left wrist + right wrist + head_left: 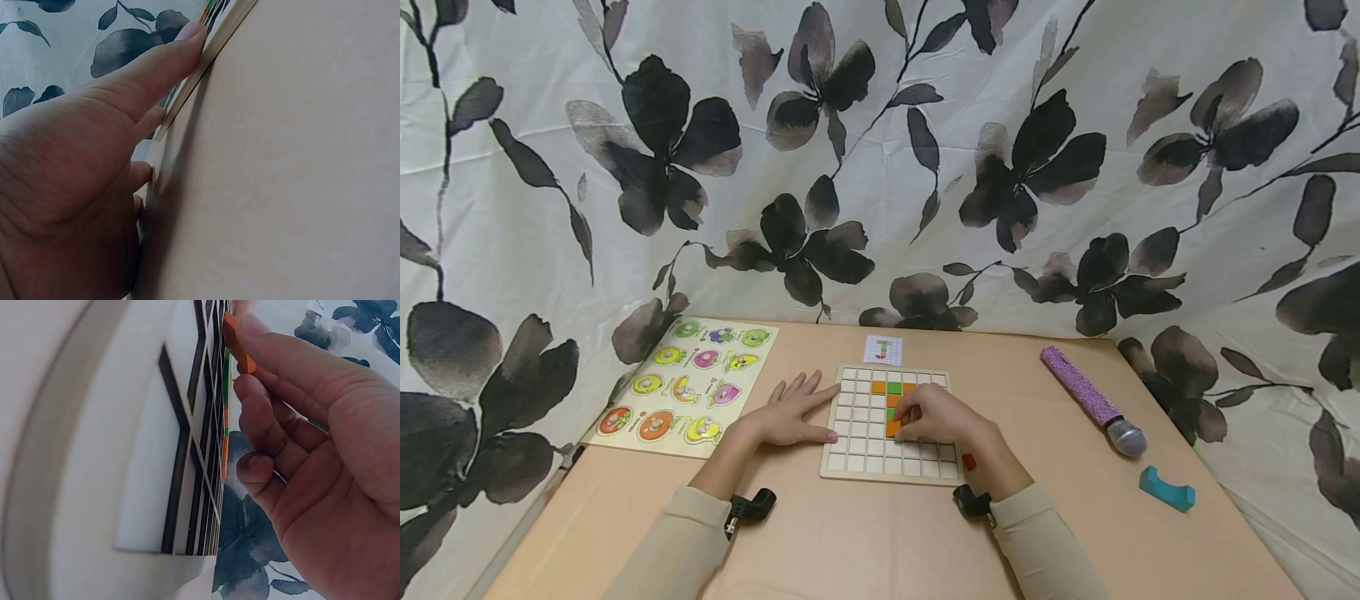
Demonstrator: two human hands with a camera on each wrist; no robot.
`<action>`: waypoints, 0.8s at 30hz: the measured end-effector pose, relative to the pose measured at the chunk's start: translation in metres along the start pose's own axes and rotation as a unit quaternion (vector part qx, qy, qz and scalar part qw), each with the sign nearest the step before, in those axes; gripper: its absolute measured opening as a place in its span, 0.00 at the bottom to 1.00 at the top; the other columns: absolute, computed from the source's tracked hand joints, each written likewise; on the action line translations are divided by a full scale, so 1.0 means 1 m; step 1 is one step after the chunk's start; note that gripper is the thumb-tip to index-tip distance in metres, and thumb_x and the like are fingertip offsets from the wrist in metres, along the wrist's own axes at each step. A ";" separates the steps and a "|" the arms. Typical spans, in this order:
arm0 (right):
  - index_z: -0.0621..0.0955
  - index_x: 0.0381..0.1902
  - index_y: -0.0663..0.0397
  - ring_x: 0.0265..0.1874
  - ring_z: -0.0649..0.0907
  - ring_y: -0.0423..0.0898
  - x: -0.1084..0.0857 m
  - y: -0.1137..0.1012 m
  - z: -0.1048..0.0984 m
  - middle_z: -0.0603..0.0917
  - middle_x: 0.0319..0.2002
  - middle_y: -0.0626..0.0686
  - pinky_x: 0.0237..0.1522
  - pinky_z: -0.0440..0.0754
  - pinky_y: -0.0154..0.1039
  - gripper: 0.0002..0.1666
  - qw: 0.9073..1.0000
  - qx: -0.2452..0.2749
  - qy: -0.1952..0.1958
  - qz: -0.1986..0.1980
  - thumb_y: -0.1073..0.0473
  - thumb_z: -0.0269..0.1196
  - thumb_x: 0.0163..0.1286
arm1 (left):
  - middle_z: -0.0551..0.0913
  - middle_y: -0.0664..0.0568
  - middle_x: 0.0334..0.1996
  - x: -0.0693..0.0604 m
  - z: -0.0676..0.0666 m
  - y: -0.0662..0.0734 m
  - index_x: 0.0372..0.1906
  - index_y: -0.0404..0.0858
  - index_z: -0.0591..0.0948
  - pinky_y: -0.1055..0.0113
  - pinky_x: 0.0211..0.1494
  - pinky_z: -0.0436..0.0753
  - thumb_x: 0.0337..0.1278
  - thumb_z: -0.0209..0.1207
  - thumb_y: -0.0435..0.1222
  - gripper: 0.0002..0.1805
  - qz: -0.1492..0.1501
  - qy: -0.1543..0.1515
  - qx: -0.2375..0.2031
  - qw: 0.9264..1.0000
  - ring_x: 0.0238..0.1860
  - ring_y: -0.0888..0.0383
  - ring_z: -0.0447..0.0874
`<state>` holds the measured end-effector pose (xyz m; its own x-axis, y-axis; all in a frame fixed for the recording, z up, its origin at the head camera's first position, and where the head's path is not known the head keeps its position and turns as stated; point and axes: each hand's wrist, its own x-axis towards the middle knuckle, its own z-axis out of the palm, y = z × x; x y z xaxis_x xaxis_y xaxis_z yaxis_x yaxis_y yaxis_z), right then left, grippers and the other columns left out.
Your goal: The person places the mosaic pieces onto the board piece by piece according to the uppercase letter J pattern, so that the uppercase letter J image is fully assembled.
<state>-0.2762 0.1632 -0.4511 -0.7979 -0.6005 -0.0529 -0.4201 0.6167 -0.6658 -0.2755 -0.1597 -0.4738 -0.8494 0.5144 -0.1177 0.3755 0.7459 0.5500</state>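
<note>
1. Centre of the frame, and here is the board (891, 478), pale and gridded, flat on the worktop (850, 550).
2. On its left side, the left hand (782, 417) lies spread wide, fingers fanned, thumb apart from them. The left wrist view puts the thumb tip right on the board's edge; this hand grips nothing.
3. Over on the board's right half, the right hand (936, 414) comes in narrow, thumb and finger pinching an orange tile (239, 347). In the right wrist view the tile tilts near the top of the picture; whether it touches the board, I cannot tell. The other fingers curl in loosely below it.
4. Colour in the grid now: a short row of orange and green near the top, a green tile (894, 388) in its middle, and more orange and green running down beneath, right by the right fingertips.
5. Just above the board sits a small card (883, 350) with a coloured shape on a grid; beside the right wrist, a red piece (969, 462).
6. Out to the left, a sheet of fruit pictures (688, 385). Right of frame, a glittery purple microphone (1086, 393) and, lower, a teal block (1167, 489).
7. Behind it all hangs a flowered cloth (880, 175).
</note>
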 end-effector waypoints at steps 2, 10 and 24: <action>0.90 0.41 0.50 0.31 0.82 0.42 0.000 0.000 0.000 0.85 0.30 0.42 0.34 0.82 0.34 0.12 1.000 -0.003 -0.001 -0.004 0.56 0.79 0.60 | 0.42 0.37 0.85 0.000 0.000 0.000 0.83 0.53 0.61 0.32 0.81 0.30 0.58 0.67 0.63 0.51 0.000 0.000 -0.001 1.000 0.85 0.34 0.30; 0.90 0.41 0.48 0.32 0.82 0.42 0.001 0.000 0.002 0.86 0.31 0.41 0.35 0.82 0.34 0.12 1.000 -0.015 -0.002 0.001 0.56 0.79 0.61 | 0.41 0.38 0.85 0.000 0.000 -0.002 0.83 0.54 0.60 0.32 0.81 0.30 0.58 0.66 0.65 0.51 -0.001 -0.002 0.003 1.000 0.85 0.34 0.29; 0.90 0.41 0.48 0.34 0.82 0.42 0.001 0.002 0.003 0.86 0.32 0.40 0.37 0.83 0.34 0.12 1.000 -0.014 -0.001 0.004 0.58 0.79 0.59 | 0.42 0.37 0.85 0.002 0.002 -0.003 0.83 0.53 0.61 0.31 0.81 0.30 0.58 0.66 0.64 0.51 0.000 0.001 0.005 1.000 0.85 0.34 0.30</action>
<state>-0.2764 0.1620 -0.4544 -0.7996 -0.5975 -0.0598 -0.4259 0.6346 -0.6449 -0.2773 -0.1607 -0.4775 -0.8498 0.5143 -0.1157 0.3797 0.7494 0.5424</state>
